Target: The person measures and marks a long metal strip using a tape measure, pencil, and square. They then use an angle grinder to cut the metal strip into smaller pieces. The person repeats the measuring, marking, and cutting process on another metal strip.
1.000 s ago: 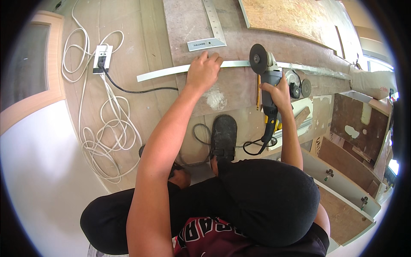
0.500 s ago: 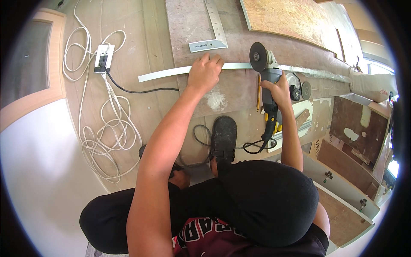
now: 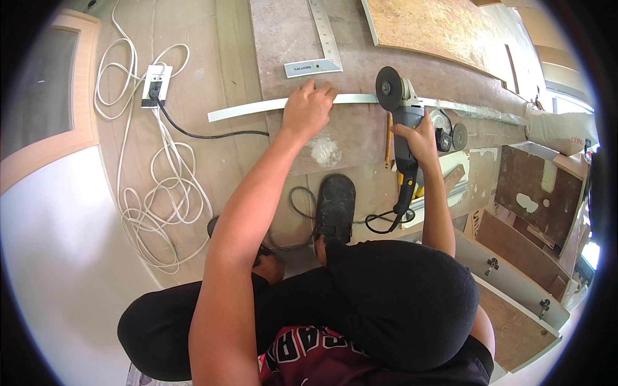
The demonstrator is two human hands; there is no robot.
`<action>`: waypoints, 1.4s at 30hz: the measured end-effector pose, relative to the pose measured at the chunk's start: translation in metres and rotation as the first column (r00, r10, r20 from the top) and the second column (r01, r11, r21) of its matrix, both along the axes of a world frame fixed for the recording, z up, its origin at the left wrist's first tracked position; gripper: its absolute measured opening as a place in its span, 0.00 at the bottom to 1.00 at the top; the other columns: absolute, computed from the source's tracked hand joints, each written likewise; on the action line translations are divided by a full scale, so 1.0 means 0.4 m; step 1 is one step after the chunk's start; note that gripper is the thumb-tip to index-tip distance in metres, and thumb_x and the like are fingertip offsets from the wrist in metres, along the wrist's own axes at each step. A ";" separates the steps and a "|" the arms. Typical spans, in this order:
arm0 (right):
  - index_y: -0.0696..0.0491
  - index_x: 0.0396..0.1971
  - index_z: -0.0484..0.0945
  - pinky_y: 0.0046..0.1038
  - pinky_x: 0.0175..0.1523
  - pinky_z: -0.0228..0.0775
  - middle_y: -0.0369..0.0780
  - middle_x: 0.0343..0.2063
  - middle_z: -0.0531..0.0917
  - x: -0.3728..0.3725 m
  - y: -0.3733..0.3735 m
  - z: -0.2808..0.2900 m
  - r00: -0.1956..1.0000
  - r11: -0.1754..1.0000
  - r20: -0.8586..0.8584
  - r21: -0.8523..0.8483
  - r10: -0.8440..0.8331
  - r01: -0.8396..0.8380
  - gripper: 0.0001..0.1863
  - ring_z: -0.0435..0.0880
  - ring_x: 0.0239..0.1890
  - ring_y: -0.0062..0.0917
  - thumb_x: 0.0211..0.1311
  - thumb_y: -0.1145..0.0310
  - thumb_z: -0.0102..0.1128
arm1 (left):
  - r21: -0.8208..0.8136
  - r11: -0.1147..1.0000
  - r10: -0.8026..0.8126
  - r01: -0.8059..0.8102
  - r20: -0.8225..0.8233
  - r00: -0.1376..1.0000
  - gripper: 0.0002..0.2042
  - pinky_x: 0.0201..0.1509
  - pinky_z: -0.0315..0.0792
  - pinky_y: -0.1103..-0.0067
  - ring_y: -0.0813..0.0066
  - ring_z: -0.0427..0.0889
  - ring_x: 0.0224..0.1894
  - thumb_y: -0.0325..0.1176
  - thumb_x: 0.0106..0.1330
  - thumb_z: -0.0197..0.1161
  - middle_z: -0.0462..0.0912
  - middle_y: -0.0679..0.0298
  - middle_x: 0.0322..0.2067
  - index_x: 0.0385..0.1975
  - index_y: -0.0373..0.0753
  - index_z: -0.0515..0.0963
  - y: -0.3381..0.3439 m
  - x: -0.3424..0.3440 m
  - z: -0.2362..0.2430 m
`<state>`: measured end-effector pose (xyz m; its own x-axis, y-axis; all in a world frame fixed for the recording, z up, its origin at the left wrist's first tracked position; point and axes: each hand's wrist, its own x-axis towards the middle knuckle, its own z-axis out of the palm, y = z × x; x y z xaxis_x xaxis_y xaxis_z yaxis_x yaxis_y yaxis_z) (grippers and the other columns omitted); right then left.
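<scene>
Upper centre: our left hand (image 3: 308, 110) lies half-curled over a white strip (image 3: 248, 110), pinch unclear; likely light, bendy, best pressed flat. Right of centre, our right hand (image 3: 420, 139) wraps the angle grinder (image 3: 403, 153), probably heavy, by its body.

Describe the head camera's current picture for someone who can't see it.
A person's right hand grips a grey angle grinder over a white strip, while the left hand rests on the strip. Beyond lies a metal square.
</scene>
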<state>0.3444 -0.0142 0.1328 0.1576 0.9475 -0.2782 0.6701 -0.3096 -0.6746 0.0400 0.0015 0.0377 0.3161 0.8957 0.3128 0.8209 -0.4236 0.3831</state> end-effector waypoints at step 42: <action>0.68 0.61 0.78 0.39 0.58 0.83 0.53 0.48 0.91 0.008 -0.018 -0.013 1.000 1.000 0.005 -0.010 0.002 -0.002 0.41 0.92 0.49 0.40 0.47 0.64 0.85 | 0.016 1.000 0.007 -0.007 -0.003 1.000 0.08 0.50 0.88 0.65 0.61 0.87 0.47 0.32 0.63 0.79 0.90 0.68 0.46 0.41 0.43 0.91 -0.009 0.000 -0.008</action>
<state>0.3475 -0.0215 0.1277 0.1573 0.9449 -0.2871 0.6739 -0.3152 -0.6682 0.0399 -0.0023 0.0346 0.3106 0.8930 0.3258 0.8251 -0.4235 0.3741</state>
